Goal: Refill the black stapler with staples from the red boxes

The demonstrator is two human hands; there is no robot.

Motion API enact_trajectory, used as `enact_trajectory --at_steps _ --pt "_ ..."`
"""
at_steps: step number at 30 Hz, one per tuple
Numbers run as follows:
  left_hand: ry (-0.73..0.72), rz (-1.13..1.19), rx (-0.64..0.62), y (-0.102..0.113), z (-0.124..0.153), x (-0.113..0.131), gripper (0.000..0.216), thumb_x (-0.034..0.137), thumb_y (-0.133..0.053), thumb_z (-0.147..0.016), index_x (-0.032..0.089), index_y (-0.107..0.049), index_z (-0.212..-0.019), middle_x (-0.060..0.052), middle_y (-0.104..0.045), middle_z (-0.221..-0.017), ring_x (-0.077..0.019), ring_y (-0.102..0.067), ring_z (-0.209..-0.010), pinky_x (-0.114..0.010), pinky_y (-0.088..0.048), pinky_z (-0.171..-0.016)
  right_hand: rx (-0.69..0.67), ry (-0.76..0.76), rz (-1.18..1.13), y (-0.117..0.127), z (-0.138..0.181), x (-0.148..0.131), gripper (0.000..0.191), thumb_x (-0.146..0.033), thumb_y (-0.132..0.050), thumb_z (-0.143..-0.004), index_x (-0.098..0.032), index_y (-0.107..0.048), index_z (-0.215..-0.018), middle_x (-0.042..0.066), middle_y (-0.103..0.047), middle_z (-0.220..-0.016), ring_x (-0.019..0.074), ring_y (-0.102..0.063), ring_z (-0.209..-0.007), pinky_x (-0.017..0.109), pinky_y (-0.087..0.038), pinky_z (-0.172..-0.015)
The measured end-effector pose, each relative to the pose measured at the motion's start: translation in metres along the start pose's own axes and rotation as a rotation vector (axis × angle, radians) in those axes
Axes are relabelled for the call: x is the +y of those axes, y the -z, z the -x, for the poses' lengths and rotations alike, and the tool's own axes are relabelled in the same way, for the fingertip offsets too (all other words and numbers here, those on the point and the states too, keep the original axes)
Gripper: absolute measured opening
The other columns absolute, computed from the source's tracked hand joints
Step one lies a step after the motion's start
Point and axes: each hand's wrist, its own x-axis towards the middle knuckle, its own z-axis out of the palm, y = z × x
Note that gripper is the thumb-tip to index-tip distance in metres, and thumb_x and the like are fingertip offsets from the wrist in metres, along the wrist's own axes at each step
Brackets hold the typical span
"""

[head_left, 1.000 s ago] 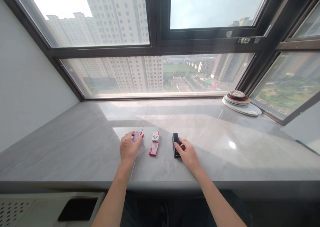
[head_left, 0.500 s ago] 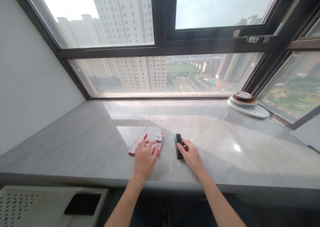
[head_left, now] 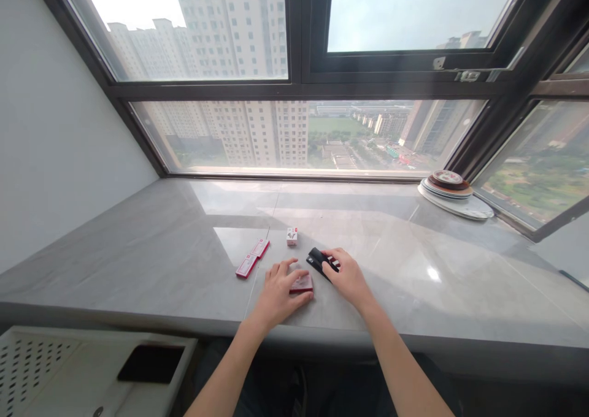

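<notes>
My left hand has its thumb and fingers around a small flat red-and-white pack on the counter, partly covering it. In my right hand is a black stapler, lying slanted, its front end pointing to the upper left, close to the pack. My fingers hide its rear part. A small white box with red marks stands just beyond my hands. To the left, two more flat red-and-white packs lie end to end in a slanted line.
Stacked plates sit at the right rear of the grey counter, beside the window frame. Below the counter's front edge at left is a white perforated surface with a dark flat rectangle on it.
The flat pack has moved right and turned sideways, with my left hand now closed round it. The stapler has swung from upright to slanting left in my right hand. The small box stands apart from the pack.
</notes>
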Motion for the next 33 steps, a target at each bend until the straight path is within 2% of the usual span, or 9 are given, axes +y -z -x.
enact_trajectory --at_steps 3,6,12,15,18,22,26,29,33 --pt "-0.083 0.041 -0.057 0.006 0.003 0.002 0.05 0.051 -0.078 -0.085 0.041 -0.064 -0.132 0.0 -0.042 -0.161 -0.0307 -0.039 -0.147 -0.049 -0.037 -0.121 -0.108 0.102 0.028 -0.009 -0.007 -0.019 0.033 -0.027 -0.059 -0.094 -0.026 -0.073 -0.124 0.007 -0.07 -0.116 0.0226 -0.065 -0.108 0.035 -0.05 -0.097" --pt "-0.078 0.071 -0.093 0.011 0.006 -0.002 0.056 0.047 -0.075 -0.089 0.038 -0.058 -0.141 -0.003 -0.049 -0.156 -0.0297 -0.043 -0.146 -0.051 -0.036 -0.123 -0.158 0.147 0.046 -0.031 -0.007 -0.035 0.031 -0.031 -0.063 -0.093 -0.026 -0.072 -0.123 0.006 -0.072 -0.118 0.0246 -0.064 -0.11 0.038 -0.047 -0.1" --pt "-0.058 0.091 -0.087 0.013 0.013 -0.008 0.055 0.041 -0.073 -0.09 0.039 -0.057 -0.143 -0.003 -0.054 -0.154 -0.0301 -0.047 -0.145 -0.053 -0.031 -0.126 0.113 -0.03 0.057 -0.07 -0.008 -0.053 0.022 -0.042 -0.072 -0.086 -0.024 -0.071 -0.099 0.007 -0.074 -0.098 0.0258 -0.065 -0.098 0.048 -0.037 -0.11" --pt "-0.038 0.088 -0.082 0.011 0.013 -0.009 0.063 0.043 -0.073 -0.09 0.039 -0.053 -0.149 -0.003 -0.046 -0.161 -0.0306 -0.042 -0.149 -0.052 -0.031 -0.126 0.222 -0.139 -0.229 -0.059 -0.012 -0.048 0.033 -0.053 -0.064 -0.09 -0.023 -0.068 -0.102 0.007 -0.074 -0.101 0.0229 -0.066 -0.096 0.041 -0.047 -0.101" --pt "-0.023 0.083 -0.088 0.01 0.012 -0.009 0.062 0.043 -0.07 -0.091 0.038 -0.051 -0.15 -0.003 -0.04 -0.165 -0.0289 -0.039 -0.151 -0.051 -0.029 -0.127 0.353 -0.192 -0.515 -0.034 -0.009 -0.028 0.043 -0.058 -0.047 -0.098 -0.02 -0.066 -0.103 0.011 -0.072 -0.115 0.0233 -0.066 -0.108 0.035 -0.053 -0.092" --pt "-0.015 0.095 -0.098 0.012 0.013 -0.01 0.059 0.038 -0.067 -0.091 0.036 -0.051 -0.148 -0.003 -0.039 -0.166 -0.0275 -0.037 -0.153 -0.051 -0.026 -0.128 0.409 -0.373 -0.594 0.0 0.006 0.012 0.048 -0.059 -0.04 -0.099 -0.019 -0.065 -0.107 0.013 -0.071 -0.117 0.0266 -0.067 -0.111 0.035 -0.061 -0.079" --pt "0.006 0.138 -0.09 0.016 0.012 -0.01 0.047 0.028 -0.065 -0.087 0.032 -0.058 -0.133 -0.003 -0.044 -0.162 -0.0253 -0.04 -0.151 -0.048 -0.027 -0.129 0.361 -0.575 -0.551 0.025 0.024 0.04 0.046 -0.062 -0.052 -0.094 -0.022 -0.059 -0.116 0.008 -0.071 -0.102 0.0234 -0.073 -0.083 0.034 -0.063 -0.061" --pt "0.023 0.148 -0.072 0.016 0.011 -0.009 0.034 0.025 -0.064 -0.085 0.03 -0.061 -0.119 -0.002 -0.051 -0.157 -0.0248 -0.041 -0.151 -0.046 -0.029 -0.128 0.275 -0.642 -0.465 0.029 0.039 0.038 0.045 -0.064 -0.055 -0.092 -0.024 -0.055 -0.115 -0.001 -0.067 -0.08 0.016 -0.064 -0.053 0.026 -0.052 -0.041" --pt "0.026 0.144 -0.067 0.013 0.01 -0.008 0.027 0.029 -0.068 -0.085 0.03 -0.063 -0.112 -0.003 -0.048 -0.16 -0.0256 -0.041 -0.151 -0.048 -0.03 -0.127 -0.197 -0.648 -0.474 0.001 0.052 0.01 0.044 -0.064 -0.051 -0.095 -0.023 -0.058 -0.107 -0.003 -0.063 -0.065 0.011 -0.047 -0.034 0.02 -0.026 -0.03"
